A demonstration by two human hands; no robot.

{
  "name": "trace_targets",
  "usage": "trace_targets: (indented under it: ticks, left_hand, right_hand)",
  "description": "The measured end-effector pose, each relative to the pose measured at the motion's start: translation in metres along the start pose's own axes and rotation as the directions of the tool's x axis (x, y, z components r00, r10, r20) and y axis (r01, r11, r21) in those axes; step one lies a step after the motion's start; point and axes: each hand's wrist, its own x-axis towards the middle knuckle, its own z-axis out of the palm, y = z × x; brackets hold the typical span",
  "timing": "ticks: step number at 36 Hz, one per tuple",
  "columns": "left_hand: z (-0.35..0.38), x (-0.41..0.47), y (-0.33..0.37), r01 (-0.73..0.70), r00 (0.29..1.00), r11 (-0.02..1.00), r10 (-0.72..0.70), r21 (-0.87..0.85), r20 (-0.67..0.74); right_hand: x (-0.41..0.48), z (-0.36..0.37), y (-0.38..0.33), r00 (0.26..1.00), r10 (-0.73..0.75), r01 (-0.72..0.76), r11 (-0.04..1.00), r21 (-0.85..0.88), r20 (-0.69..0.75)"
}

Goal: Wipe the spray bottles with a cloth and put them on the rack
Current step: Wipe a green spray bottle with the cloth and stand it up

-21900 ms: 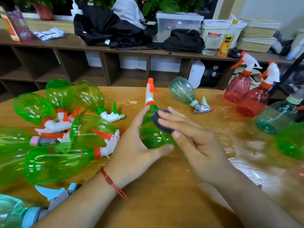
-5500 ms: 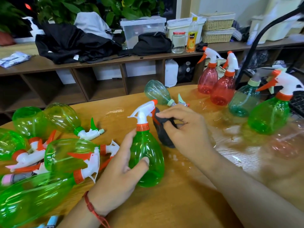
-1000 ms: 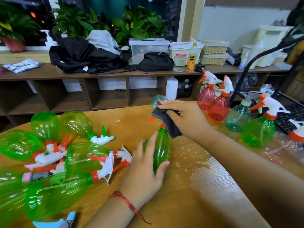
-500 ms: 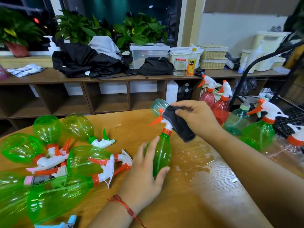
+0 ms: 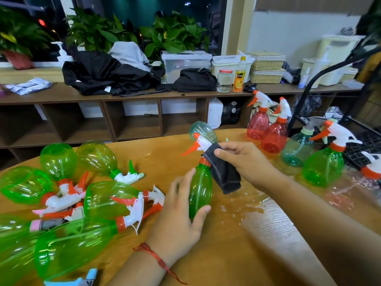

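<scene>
Change: cloth (image 5: pixel 223 174) has slid from trigger head down to the neck.
Left hand (image 5: pixel 181 215): grasping green bottle (image 5: pixel 200 190), upright on table (image 5: pixel 237 254).
Right hand (image 5: pixel 245 162): pinching cloth.
Advice: steady the base, wipe downward.
Rack (image 5: pixel 362 145): right, awaiting bottle.

You've got two red bottles (image 5: pixel 268 129) upright at the back, two green bottles (image 5: pixel 321 168) standing — one in your grip — one dark cloth (image 5: pixel 223 172), and at least six green ones (image 5: pixel 57 159) lying left.
</scene>
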Motion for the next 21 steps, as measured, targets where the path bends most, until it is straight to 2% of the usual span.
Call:
trace_targets:
  ticks: [4,8,11,15,21]
  left_hand:
    - [0.000,0.000,0.003,-0.005,1.000,1.000,0.005,-0.002,-0.010]
    - [-0.001,0.000,0.003,-0.016,1.000,1.000,0.016,0.009,-0.013]
    - [-0.001,0.000,0.003,-0.009,0.999,1.000,0.009,0.001,-0.032]
    - [-0.003,0.001,-0.001,0.019,0.999,0.999,-0.020,-0.029,-0.040]
    - [-0.007,0.002,-0.004,0.047,0.998,0.998,-0.049,-0.048,-0.050]
  right_hand:
    - [0.002,-0.014,-0.005,0.998,-0.019,0.017,0.999,-0.034,-0.063]
    - [0.013,-0.014,-0.016,0.982,-0.084,0.086,0.996,0.005,-0.167]
    - [0.019,0.001,-0.023,0.980,-0.153,0.142,0.986,-0.093,-0.128]
    - [0.017,0.021,-0.012,0.981,-0.177,0.160,0.972,-0.172,-0.083]
    - [-0.003,0.013,0.009,0.976,-0.074,0.047,0.990,-0.133,-0.205]
